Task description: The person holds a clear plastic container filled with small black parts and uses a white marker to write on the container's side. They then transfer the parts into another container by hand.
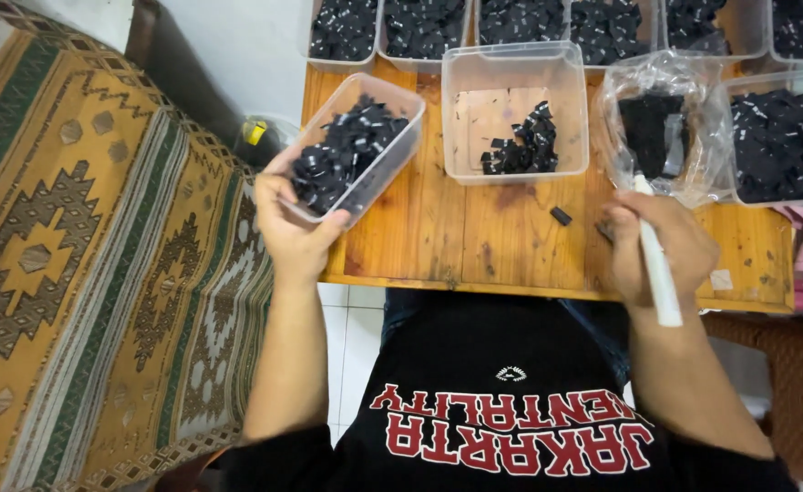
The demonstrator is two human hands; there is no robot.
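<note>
Left hand point(294, 228) grips a tub point(354, 146) of black bits by its near corner, tilted off the table point(438, 237) at centre left — right hand point(656, 251) is closed round a white pen point(656, 264), lower right.

A wooden table point(511, 246) stands on white floor tiles point(351, 337), with a patterned rug point(82, 273) alongside.

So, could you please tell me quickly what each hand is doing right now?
Left hand: closed on the clear tub of black pieces, tilting it.
Right hand: closed around a white stick-like tool.
</note>
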